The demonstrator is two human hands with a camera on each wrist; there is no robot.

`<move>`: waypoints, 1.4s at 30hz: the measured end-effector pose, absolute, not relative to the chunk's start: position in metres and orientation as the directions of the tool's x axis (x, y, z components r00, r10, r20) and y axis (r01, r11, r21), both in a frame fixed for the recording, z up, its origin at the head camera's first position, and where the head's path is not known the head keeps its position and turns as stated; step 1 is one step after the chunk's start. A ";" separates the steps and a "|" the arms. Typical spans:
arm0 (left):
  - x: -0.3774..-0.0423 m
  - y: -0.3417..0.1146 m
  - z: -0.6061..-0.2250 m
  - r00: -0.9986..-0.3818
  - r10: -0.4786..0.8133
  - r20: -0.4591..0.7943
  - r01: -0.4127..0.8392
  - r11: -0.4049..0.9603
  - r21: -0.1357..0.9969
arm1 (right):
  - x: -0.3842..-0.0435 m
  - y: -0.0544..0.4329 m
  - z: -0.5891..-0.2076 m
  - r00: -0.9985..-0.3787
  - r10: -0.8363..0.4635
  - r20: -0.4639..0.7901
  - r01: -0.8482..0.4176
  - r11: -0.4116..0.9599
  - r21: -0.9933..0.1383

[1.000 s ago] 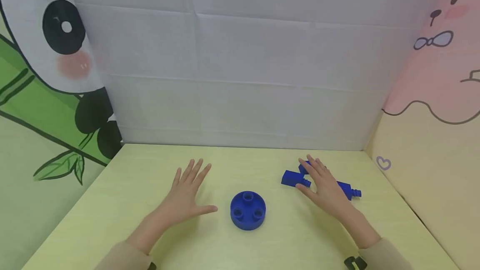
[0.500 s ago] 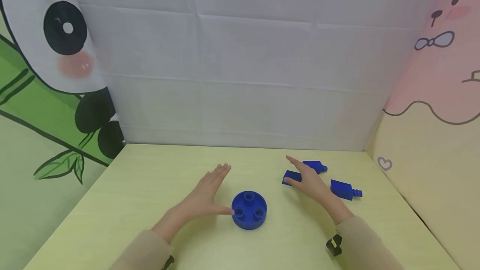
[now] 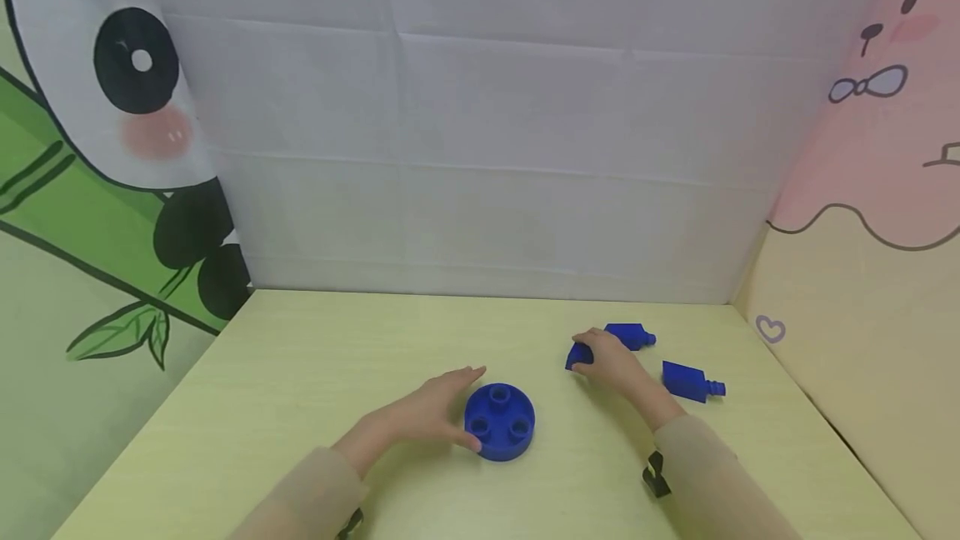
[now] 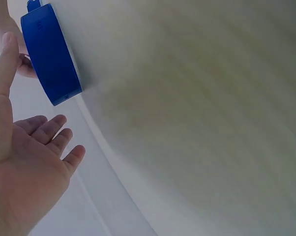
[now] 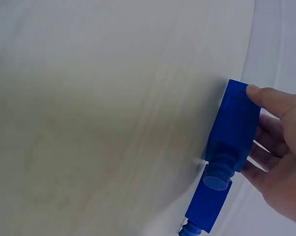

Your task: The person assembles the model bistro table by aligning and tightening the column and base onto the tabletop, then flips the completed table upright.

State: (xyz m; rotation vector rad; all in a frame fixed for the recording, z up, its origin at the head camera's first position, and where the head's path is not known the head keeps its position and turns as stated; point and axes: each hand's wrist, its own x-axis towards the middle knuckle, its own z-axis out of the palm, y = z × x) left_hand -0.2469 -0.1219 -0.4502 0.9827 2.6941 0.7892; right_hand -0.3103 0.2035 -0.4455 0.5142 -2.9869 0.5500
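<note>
A round blue base (image 3: pixel 501 452) with three sockets lies on the table. My left hand (image 3: pixel 422 415) spreads around its left side, thumb and fingertips at the rim; in the left wrist view the palm (image 4: pixel 27 172) faces up beside the base (image 4: pixel 49 56), fingers apart from it. My right hand (image 3: pixel 617 367) holds a blue bottle-shaped block (image 3: pixel 577 356) with a ribbed neck. The right wrist view shows the thumb on the end of this block (image 5: pixel 235 118) and the fingers behind it. In the head view the hand hides its neck.
Two similar blue bottle-shaped pieces lie on the table: one (image 3: pixel 630 336) just behind the right hand, the other (image 3: pixel 684 382) to its right. A white cloth (image 3: pixel 495 223) hangs at the table's back edge. Printed panels (image 3: pixel 862 307) stand at both sides.
My left hand has moved right, up to the round base. The right hand has moved left and lowered, and its fingers have closed round the nearest bottle-shaped block.
</note>
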 end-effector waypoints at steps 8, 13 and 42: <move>-0.252 -0.112 -0.453 -0.750 0.661 0.026 0.589 0.649 0.481 | -0.318 0.204 -0.447 -0.940 -0.308 0.143 -0.339 0.887 -0.314; -0.252 -0.109 -0.454 -0.762 0.648 0.025 0.578 0.661 0.479 | -0.318 0.204 -0.448 -0.936 -0.319 0.149 -0.351 0.884 -0.309; -0.250 -0.103 -0.444 -0.778 0.628 -0.022 0.530 0.675 0.514 | -0.284 0.190 -0.388 -0.908 -0.273 0.317 -0.410 0.729 -0.548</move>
